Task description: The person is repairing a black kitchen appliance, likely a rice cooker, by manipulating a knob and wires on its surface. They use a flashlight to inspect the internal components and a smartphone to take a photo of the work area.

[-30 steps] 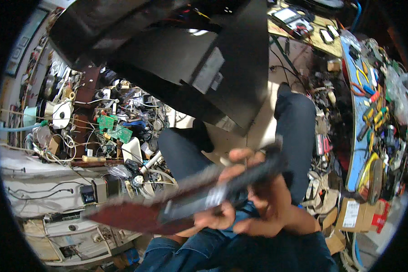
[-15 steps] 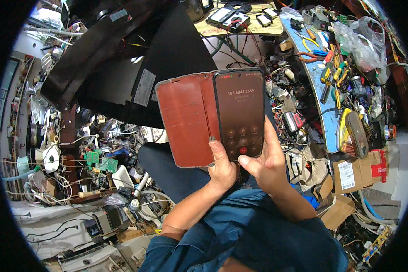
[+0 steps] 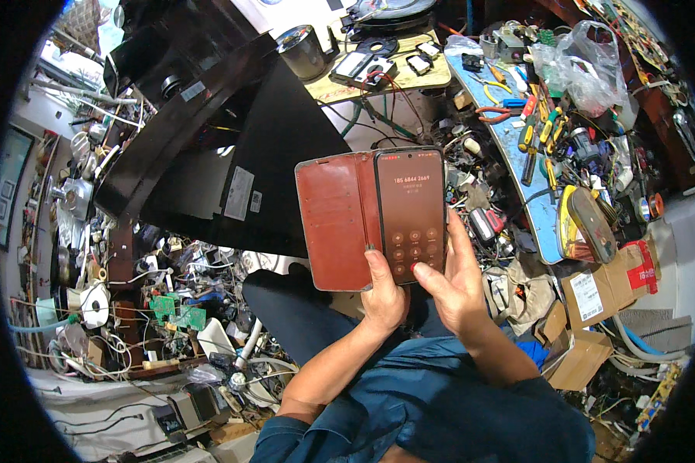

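Observation:
A smartphone (image 3: 409, 204) in an open brown folding wallet case (image 3: 336, 224) is held up before me by both hands. Its screen is lit with a call display and rows of round icons. My left hand (image 3: 386, 301) grips the lower edge near the case's fold, thumb up along the front. Wrapped round the phone's right side is my right hand (image 3: 459, 289); its thumb tip lies over the lower screen, at the red button. The fingers behind the phone are mostly hidden.
A large black panelled casing (image 3: 278, 170) stands ahead on the left. The blue bench (image 3: 510, 154) at right carries pliers, screwdrivers and a plastic bag (image 3: 583, 69). A small wooden table (image 3: 432, 77) holds drives. Cardboard boxes (image 3: 606, 289), cables and green circuit boards (image 3: 177, 312) lie around.
The phone and case sit slightly lower in view, and the case flap looks narrower. My right thumb has come over the red button. The surroundings have shifted with my head.

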The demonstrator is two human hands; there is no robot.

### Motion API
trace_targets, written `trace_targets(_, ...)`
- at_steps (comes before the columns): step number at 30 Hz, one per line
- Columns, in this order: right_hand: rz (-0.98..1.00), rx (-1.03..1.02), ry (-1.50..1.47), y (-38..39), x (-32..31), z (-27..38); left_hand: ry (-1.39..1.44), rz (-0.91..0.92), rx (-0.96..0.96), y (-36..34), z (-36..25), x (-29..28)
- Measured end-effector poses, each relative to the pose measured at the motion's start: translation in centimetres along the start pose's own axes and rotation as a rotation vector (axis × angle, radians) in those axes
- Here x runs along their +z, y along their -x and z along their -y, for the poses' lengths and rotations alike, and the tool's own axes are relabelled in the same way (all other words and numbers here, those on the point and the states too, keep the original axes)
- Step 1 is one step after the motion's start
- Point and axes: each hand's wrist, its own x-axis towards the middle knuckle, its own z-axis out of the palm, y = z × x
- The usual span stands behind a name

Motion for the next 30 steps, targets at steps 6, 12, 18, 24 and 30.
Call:
trace_targets(6, -0.069, -0.021, -0.15, 1.1, -3.5, 0.8, 0.049, 0.138, -0.131, 0.0, 0.6, 1.3)
trace_targets(12, -0.179, -0.195, -0.09, 2.1, -6.1, 0.6, -0.369, 0.296, -0.139, 0.9, 0.5, 3.8)
trace_targets(18, -0.3, -0.276, -0.01, 5.2, -9.3, 3.6, -0.705, 0.634, 0.421, 0.2, 3.2, 6.9)
trace_targets(24, -0.549, -0.188, -0.039, 6.0, -13.9, 5.8, -0.706, 0.837, 0.261, 0.0, 5.2, 8.2)
trace_targets(30, -0.727, -0.437, 0.478, 4.7, -26.4, 8.4, -0.67, 1.031, 0.167, 1.8, 5.4, 6.4)
